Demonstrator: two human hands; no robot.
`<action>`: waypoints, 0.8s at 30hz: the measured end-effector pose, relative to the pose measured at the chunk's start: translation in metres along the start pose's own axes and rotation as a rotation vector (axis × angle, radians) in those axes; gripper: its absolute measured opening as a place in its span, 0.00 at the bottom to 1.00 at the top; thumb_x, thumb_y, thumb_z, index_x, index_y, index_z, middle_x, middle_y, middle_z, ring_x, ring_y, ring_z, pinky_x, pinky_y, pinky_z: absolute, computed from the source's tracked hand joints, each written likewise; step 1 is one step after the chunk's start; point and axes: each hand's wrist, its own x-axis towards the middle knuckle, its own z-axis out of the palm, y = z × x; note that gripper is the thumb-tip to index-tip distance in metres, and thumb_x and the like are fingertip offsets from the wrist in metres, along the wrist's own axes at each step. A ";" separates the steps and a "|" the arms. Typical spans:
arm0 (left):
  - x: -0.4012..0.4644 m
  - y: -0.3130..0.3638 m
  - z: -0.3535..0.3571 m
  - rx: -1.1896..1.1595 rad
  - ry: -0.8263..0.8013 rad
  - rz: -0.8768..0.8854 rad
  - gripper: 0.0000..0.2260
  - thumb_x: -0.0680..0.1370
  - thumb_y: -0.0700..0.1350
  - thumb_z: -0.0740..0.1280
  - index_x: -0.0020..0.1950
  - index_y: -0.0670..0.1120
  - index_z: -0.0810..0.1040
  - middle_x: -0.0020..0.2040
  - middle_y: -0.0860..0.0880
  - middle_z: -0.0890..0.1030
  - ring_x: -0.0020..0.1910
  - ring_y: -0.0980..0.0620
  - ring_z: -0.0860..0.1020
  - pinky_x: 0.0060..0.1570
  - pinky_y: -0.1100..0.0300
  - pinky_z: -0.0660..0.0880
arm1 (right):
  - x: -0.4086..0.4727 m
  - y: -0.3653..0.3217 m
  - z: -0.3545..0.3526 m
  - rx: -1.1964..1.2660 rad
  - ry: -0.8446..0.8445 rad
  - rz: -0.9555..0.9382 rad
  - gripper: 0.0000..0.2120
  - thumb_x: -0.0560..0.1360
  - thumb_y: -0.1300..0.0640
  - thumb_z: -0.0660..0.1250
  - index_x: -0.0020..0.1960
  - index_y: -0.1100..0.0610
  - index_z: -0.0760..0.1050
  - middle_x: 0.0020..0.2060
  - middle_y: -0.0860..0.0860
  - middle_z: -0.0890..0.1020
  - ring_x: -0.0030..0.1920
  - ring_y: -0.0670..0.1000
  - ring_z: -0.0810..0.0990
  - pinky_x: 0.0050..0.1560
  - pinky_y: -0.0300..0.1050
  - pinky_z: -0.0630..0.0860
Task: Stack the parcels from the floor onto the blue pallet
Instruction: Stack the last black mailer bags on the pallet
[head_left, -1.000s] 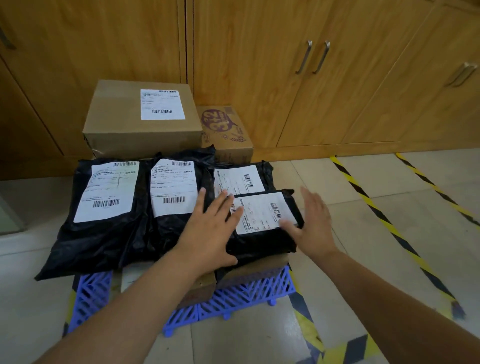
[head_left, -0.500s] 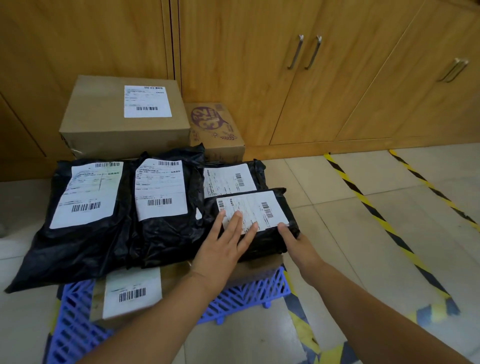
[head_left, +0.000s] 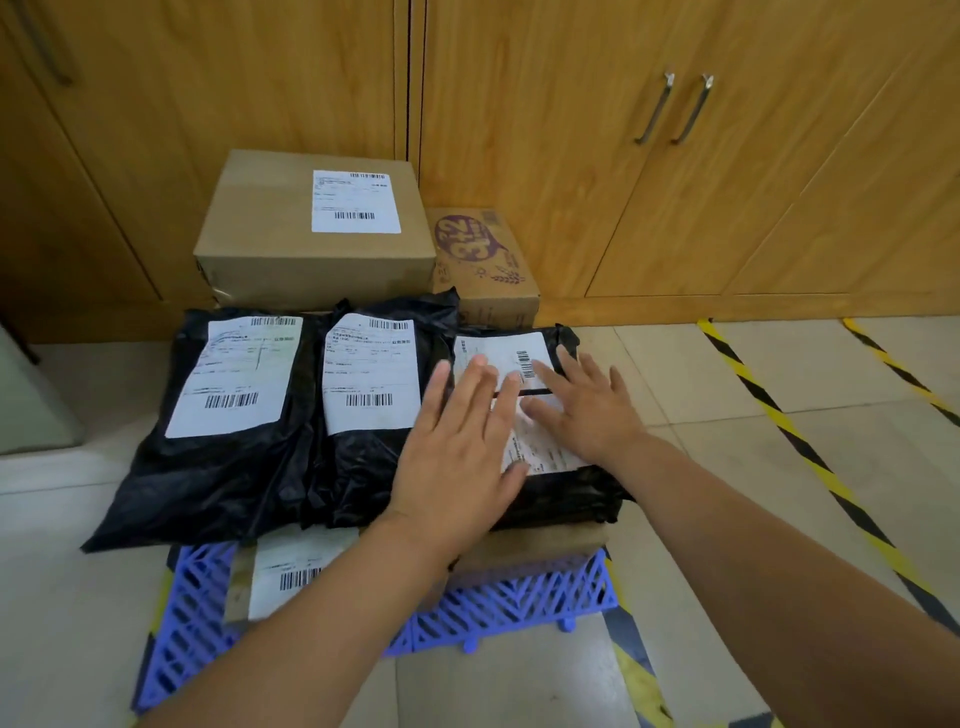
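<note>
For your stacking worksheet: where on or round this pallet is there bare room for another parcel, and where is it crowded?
Free: the big box's flat top, and the pallet's bare front strip. Open floor lies right, up to the striped tape. Crowded: the black bags lie edge to edge, with both hands, left and right, over the right-hand ones.

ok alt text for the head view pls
Both hands, left hand and right hand, lie flat on a small black parcel atop a blue pallet already stacked with black mailers and cardboard boxes, before wooden cabinets.
</note>
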 end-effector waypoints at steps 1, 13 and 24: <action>-0.003 -0.009 -0.004 -0.003 0.008 -0.061 0.34 0.73 0.58 0.60 0.73 0.39 0.62 0.70 0.41 0.71 0.74 0.44 0.59 0.73 0.43 0.51 | 0.004 -0.003 0.004 -0.037 -0.051 -0.017 0.32 0.76 0.31 0.45 0.77 0.41 0.47 0.78 0.48 0.47 0.77 0.52 0.43 0.75 0.59 0.42; -0.175 -0.055 0.023 0.050 -0.334 0.164 0.49 0.62 0.49 0.78 0.77 0.46 0.56 0.68 0.45 0.74 0.67 0.48 0.65 0.71 0.56 0.48 | -0.055 -0.004 0.032 -0.156 0.035 -0.140 0.51 0.56 0.18 0.30 0.75 0.37 0.40 0.78 0.47 0.44 0.77 0.57 0.41 0.72 0.65 0.42; -0.170 -0.056 0.032 0.036 -0.364 -0.040 0.40 0.54 0.32 0.65 0.67 0.43 0.65 0.62 0.43 0.79 0.60 0.45 0.79 0.69 0.56 0.48 | -0.055 -0.002 0.041 -0.229 0.089 -0.152 0.45 0.60 0.22 0.34 0.74 0.37 0.33 0.78 0.46 0.45 0.77 0.55 0.42 0.73 0.64 0.46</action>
